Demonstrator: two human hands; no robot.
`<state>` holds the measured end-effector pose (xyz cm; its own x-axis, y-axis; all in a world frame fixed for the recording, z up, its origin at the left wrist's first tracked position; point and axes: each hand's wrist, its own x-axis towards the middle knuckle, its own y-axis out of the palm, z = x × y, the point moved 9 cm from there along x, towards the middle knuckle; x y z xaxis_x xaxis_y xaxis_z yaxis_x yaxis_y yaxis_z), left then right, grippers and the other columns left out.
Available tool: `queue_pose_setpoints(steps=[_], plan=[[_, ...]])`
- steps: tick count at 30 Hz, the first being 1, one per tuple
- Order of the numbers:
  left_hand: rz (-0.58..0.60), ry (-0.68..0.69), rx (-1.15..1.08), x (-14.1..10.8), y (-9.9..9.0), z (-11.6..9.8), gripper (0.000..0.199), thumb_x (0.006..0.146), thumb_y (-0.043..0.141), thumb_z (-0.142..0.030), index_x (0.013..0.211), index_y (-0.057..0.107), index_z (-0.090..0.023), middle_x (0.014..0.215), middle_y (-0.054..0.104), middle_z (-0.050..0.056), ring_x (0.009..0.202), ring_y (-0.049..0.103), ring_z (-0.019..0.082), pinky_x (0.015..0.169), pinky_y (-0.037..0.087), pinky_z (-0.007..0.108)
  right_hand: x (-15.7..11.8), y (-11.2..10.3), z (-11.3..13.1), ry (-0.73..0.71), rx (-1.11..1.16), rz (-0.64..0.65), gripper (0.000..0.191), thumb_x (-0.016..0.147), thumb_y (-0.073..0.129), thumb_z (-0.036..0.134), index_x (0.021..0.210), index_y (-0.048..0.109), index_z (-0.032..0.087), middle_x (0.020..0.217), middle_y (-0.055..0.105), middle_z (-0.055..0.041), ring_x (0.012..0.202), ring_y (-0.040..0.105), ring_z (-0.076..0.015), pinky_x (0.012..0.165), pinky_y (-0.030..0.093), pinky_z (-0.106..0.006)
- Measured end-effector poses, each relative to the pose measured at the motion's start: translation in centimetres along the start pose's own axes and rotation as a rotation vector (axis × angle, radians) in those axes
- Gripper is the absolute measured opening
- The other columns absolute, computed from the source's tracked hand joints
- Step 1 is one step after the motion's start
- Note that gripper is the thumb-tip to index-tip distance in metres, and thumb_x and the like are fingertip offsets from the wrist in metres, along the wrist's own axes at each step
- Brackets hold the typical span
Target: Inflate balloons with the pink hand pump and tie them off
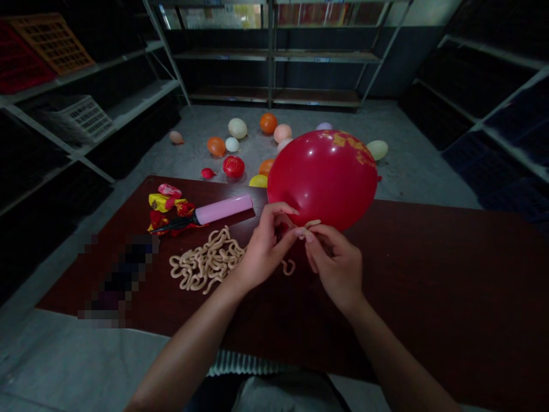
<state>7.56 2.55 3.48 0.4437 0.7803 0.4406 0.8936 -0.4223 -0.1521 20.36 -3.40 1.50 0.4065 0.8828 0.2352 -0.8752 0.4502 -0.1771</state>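
A large inflated red balloon (321, 177) with gold print rises just beyond my hands, its neck end turned toward me and hidden by my fingers. My left hand (272, 243) is closed at that neck, thumb and finger pinched together. My right hand (334, 260) meets it fingertip to fingertip, pinching a thin beige cord (314, 222). A curled beige cord end (289, 267) shows below, between the hands. To the left lies a tangled pile of similar beige cords (208, 260). Exactly how the cord sits around the neck is covered by my fingers.
On the dark brown table (429, 274) a pink hand pump (223, 209) with a black nozzle lies behind the cords, beside crumpled red and yellow balloons (165, 202). A pixelated dark object (124, 280) is at left. Several inflated balloons (234, 167) rest on the floor before metal shelves (223, 55).
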Motion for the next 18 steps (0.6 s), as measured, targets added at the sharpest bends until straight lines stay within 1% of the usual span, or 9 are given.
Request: queue_pose_setpoints(steps=[1, 3, 5, 7, 10, 12, 15, 18], plan=[[0.011, 0.039, -0.002, 0.0, -0.1, -0.3, 0.027, 0.094, 0.058, -0.022, 0.119, 0.049, -0.02, 0.097, 0.06, 0.004, 0.083, 0.057, 0.013, 0.074, 0.045, 0.025, 0.0, 0.5, -0.6, 0.095, 0.139, 0.035, 0.015, 0.087, 0.063, 0.036, 0.094, 0.066, 0.023, 0.054, 0.055, 0.0073, 0.038, 0.044, -0.0062, 0.036, 0.034, -0.02], [0.076, 0.122, 0.042, 0.0, 0.2, -1.2, 0.024, 0.093, 0.059, -0.019, 0.116, 0.055, -0.02, 0.103, 0.063, 0.006, 0.087, 0.058, 0.013, 0.078, 0.046, 0.026, -0.2, 1.3, -1.3, 0.233, 0.379, 0.085, 0.016, 0.085, 0.067, 0.036, 0.093, 0.066, 0.022, 0.049, 0.048, 0.009, 0.035, 0.037, -0.0047, 0.032, 0.026, -0.018], [0.144, 0.186, 0.092, 0.0, 0.5, -2.0, 0.023, 0.091, 0.062, -0.017, 0.113, 0.062, -0.02, 0.099, 0.066, 0.005, 0.083, 0.057, 0.013, 0.076, 0.046, 0.026, -0.2, 1.7, -1.6, 0.309, 0.538, 0.107, 0.018, 0.082, 0.07, 0.036, 0.092, 0.067, 0.022, 0.049, 0.046, 0.0094, 0.036, 0.034, -0.0036, 0.032, 0.022, -0.016], [0.142, 0.211, 0.12, -0.1, 0.5, -2.5, 0.022, 0.089, 0.065, -0.017, 0.11, 0.067, -0.02, 0.089, 0.067, 0.004, 0.075, 0.055, 0.013, 0.07, 0.046, 0.026, -0.2, 2.1, -1.7, 0.355, 0.624, 0.133, 0.02, 0.078, 0.074, 0.035, 0.091, 0.068, 0.022, 0.049, 0.047, 0.0091, 0.038, 0.034, -0.0033, 0.032, 0.022, -0.015], [0.056, 0.187, 0.139, -0.2, -0.1, -2.6, 0.016, 0.089, 0.065, -0.019, 0.103, 0.072, -0.02, 0.085, 0.069, 0.004, 0.073, 0.057, 0.013, 0.067, 0.046, 0.027, -0.2, 2.5, -1.9, 0.366, 0.656, 0.176, 0.022, 0.074, 0.077, 0.035, 0.089, 0.067, 0.022, 0.051, 0.049, 0.0084, 0.041, 0.036, -0.0039, 0.032, 0.023, -0.014], [-0.003, 0.143, 0.132, -0.3, -0.4, -2.3, 0.011, 0.089, 0.065, -0.022, 0.097, 0.073, -0.021, 0.083, 0.069, 0.004, 0.072, 0.058, 0.014, 0.066, 0.046, 0.027, -0.3, 2.7, -1.9, 0.341, 0.631, 0.197, 0.02, 0.076, 0.075, 0.036, 0.088, 0.066, 0.022, 0.051, 0.05, 0.0085, 0.04, 0.038, -0.0043, 0.031, 0.025, -0.014], [-0.099, 0.011, 0.024, -0.4, -1.1, -0.9, 0.012, 0.09, 0.064, -0.028, 0.089, 0.072, -0.019, 0.08, 0.068, 0.004, 0.071, 0.058, 0.014, 0.067, 0.046, 0.027, -0.2, 2.6, -1.5, 0.263, 0.518, 0.21, 0.017, 0.082, 0.069, 0.036, 0.088, 0.065, 0.021, 0.053, 0.056, 0.0074, 0.037, 0.044, -0.0053, 0.032, 0.032, -0.016], [-0.182, -0.159, -0.178, -0.5, -1.4, 1.1, 0.017, 0.089, 0.064, -0.034, 0.084, 0.067, -0.017, 0.078, 0.065, 0.003, 0.069, 0.057, 0.013, 0.067, 0.045, 0.025, 0.1, 2.2, -0.7, 0.151, 0.374, 0.185, 0.016, 0.085, 0.067, 0.035, 0.086, 0.065, 0.02, 0.058, 0.062, 0.0051, 0.037, 0.05, -0.0066, 0.035, 0.04, -0.019]])
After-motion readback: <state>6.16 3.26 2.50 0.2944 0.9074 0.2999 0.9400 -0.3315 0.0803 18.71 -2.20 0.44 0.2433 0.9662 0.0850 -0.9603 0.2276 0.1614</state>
